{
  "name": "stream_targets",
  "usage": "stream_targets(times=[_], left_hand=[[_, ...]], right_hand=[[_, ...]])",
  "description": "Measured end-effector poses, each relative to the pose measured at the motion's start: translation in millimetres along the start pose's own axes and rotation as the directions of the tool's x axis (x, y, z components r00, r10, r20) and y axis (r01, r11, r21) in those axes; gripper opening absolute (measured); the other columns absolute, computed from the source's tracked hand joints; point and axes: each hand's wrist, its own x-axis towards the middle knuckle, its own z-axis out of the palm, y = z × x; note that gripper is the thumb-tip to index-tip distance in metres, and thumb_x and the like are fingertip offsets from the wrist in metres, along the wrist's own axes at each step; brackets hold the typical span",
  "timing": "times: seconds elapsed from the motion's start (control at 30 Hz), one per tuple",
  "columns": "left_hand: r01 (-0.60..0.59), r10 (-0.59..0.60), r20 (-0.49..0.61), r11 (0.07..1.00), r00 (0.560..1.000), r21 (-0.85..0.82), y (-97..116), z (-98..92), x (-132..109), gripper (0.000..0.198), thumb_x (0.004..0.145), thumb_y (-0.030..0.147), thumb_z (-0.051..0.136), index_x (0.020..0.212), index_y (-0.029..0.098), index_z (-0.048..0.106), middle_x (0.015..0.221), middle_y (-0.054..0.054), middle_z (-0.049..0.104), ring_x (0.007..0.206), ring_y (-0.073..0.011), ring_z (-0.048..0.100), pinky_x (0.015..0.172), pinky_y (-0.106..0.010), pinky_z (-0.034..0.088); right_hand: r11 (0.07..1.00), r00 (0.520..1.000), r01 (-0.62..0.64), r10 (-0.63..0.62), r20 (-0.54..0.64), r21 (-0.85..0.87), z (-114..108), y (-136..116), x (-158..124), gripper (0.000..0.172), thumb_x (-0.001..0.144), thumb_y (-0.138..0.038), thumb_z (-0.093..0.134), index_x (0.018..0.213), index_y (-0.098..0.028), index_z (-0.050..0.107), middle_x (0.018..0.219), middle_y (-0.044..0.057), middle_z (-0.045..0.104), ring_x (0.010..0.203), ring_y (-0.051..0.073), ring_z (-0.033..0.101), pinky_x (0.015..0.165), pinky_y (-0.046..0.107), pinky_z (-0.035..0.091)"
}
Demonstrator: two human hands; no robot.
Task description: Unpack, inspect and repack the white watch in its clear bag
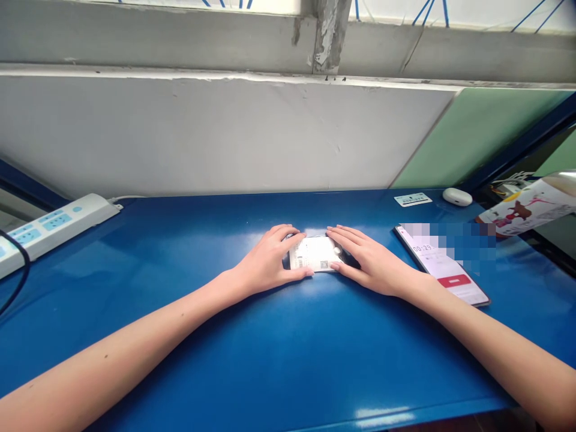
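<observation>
A small, flat dark packet with a white printed label lies on the blue table in front of me. Its label carries a barcode and a square code. Around its left end is my left hand, fingers along the far edge and thumb at the near edge. My right hand grips the right end the same way. The palms hide parts of both dark ends, and I cannot tell what is inside the packet.
A smartphone showing a timer lies beside my right forearm. Behind it are a white card and a white earbud case. A printed container leans at far right. A white power strip and black cable occupy the left.
</observation>
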Motion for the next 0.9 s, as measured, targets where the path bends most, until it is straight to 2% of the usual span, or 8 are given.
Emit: stream_targets(times=[0.13, 0.27, 0.47, 0.57, 0.67, 0.9], left_hand=[[-0.004, 0.003, 0.034, 0.999, 0.999, 0.039, 1.9, -0.4, -0.5, 0.067, 0.085, 0.055, 0.068, 0.132, 0.009, 0.057, 0.136, -0.021, 0.055, 0.133, -0.0351, 0.045, 0.111, -0.05, 0.04], [-0.019, 0.015, 0.059, 0.997, 0.998, 0.079, 5.8, -2.6, 0.0, 0.064, 0.088, 0.057, 0.063, 0.131, 0.01, 0.057, 0.136, -0.021, 0.055, 0.132, -0.036, 0.046, 0.11, -0.051, 0.041], [0.006, -0.008, 0.027, 0.995, 1.0, 0.099, 9.2, -2.9, 1.0, 0.068, 0.085, 0.059, 0.065, 0.132, 0.01, 0.054, 0.135, -0.019, 0.057, 0.13, -0.0354, 0.049, 0.109, -0.05, 0.042], [0.02, -0.021, 0.005, 0.993, 1.0, 0.114, 8.1, -1.2, 0.6, 0.069, 0.084, 0.059, 0.066, 0.132, 0.011, 0.055, 0.135, -0.018, 0.059, 0.129, -0.0352, 0.05, 0.109, -0.05, 0.041], [0.024, -0.025, 0.012, 0.993, 1.0, 0.119, 6.6, 0.2, -0.2, 0.07, 0.084, 0.058, 0.066, 0.134, 0.009, 0.055, 0.135, -0.019, 0.058, 0.13, -0.0354, 0.049, 0.11, -0.049, 0.041], [0.019, -0.022, 0.032, 0.994, 0.999, 0.106, 7.1, 0.3, -0.8, 0.066, 0.086, 0.052, 0.067, 0.139, 0.014, 0.054, 0.137, -0.018, 0.055, 0.132, -0.0351, 0.046, 0.11, -0.051, 0.04]], right_hand=[[1.0, 1.0, -0.005, 0.005, 0.005, -0.012, -1.9, 0.7, -0.4, 0.061, 0.098, -0.046, 0.048, 0.146, -0.01, 0.045, 0.15, 0.018, 0.05, 0.142, 0.033, 0.042, 0.114, 0.052, 0.04], [1.0, 1.0, -0.02, 0.02, -0.02, -0.021, -4.3, 1.3, -0.1, 0.054, 0.095, -0.042, 0.053, 0.14, -0.013, 0.052, 0.143, 0.016, 0.058, 0.136, 0.033, 0.049, 0.111, 0.051, 0.043], [0.997, 0.998, -0.057, 0.057, -0.014, -0.049, -6.9, -0.5, 1.0, 0.052, 0.097, -0.043, 0.048, 0.134, -0.007, 0.056, 0.139, 0.02, 0.059, 0.13, 0.032, 0.054, 0.108, 0.049, 0.045], [0.996, 0.999, -0.035, 0.035, -0.009, -0.077, -6.1, -0.1, 0.8, 0.057, 0.099, -0.044, 0.044, 0.143, -0.009, 0.047, 0.143, 0.02, 0.055, 0.131, 0.033, 0.052, 0.107, 0.051, 0.045], [0.993, 1.0, -0.003, 0.004, 0.01, -0.114, -4.9, 0.8, 0.2, 0.057, 0.101, -0.044, 0.04, 0.15, -0.016, 0.04, 0.15, 0.019, 0.048, 0.134, 0.034, 0.048, 0.108, 0.053, 0.043], [0.993, 0.999, 0.03, -0.028, 0.025, -0.112, -3.1, 1.4, -0.2, 0.052, 0.102, -0.04, 0.039, 0.148, -0.018, 0.045, 0.149, 0.019, 0.048, 0.137, 0.034, 0.045, 0.11, 0.054, 0.04]])
